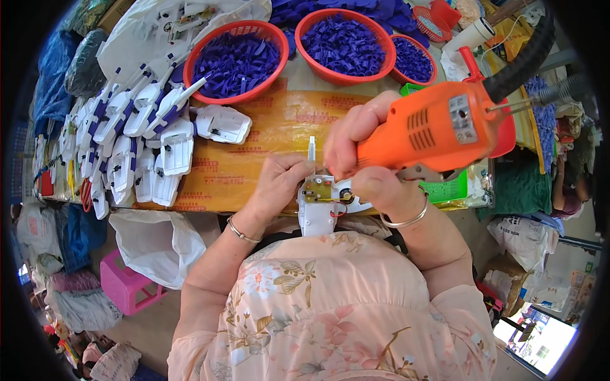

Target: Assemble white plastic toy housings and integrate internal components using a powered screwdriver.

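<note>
My left hand (278, 184) is closed on a white plastic casing (316, 219) at the table's near edge, close to my body. Inside the casing sit a yellowish circuit board (321, 190), thin wires and a small dark round part; a narrow white tip points away from me. My right hand (361, 132) is wrapped round an orange electric screwdriver (413, 136), which hangs from a black corrugated hose and a metal spring. Its working end is over the casing, hidden behind my right fingers, so contact with a screw cannot be seen.
White-and-purple casings (127, 120) pile up at the left, with one open white shell (222, 124) beside them. Red baskets (249, 96) of purple pieces line the back. A green basket (452, 190) stands at the right. Below the table's left are a white bag (149, 244) and a pink stool (124, 286).
</note>
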`<state>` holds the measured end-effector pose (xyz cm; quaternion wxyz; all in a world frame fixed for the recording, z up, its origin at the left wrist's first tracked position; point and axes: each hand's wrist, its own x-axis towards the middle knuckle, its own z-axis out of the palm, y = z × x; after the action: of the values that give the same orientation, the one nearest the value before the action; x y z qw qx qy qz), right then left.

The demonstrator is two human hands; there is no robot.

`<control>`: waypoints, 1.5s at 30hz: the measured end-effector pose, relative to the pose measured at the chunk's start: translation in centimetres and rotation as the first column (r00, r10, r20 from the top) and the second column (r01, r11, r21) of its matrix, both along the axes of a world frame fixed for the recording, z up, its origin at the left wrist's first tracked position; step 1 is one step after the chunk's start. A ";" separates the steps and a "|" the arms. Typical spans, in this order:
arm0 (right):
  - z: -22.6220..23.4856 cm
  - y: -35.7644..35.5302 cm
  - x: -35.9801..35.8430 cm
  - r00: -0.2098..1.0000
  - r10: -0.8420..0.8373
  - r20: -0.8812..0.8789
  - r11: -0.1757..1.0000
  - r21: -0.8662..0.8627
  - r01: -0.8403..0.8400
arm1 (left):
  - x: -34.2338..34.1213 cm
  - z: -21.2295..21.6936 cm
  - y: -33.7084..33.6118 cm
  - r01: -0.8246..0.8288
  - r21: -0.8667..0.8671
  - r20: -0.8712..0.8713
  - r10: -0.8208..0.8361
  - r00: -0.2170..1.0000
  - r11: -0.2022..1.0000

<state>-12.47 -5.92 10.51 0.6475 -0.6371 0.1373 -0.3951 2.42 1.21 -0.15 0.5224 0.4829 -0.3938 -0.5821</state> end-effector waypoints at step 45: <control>-0.2 2.5 -3.3 1.000 -0.012 -0.026 0.985 0.172 0.016 | 0.1 1.8 -0.2 0.038 0.130 0.051 -0.045 0.998 0.991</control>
<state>-15.75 -3.41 10.35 0.6957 -0.5825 0.1834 -0.3783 2.52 1.00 1.67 0.4673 0.5225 -0.3793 -0.6039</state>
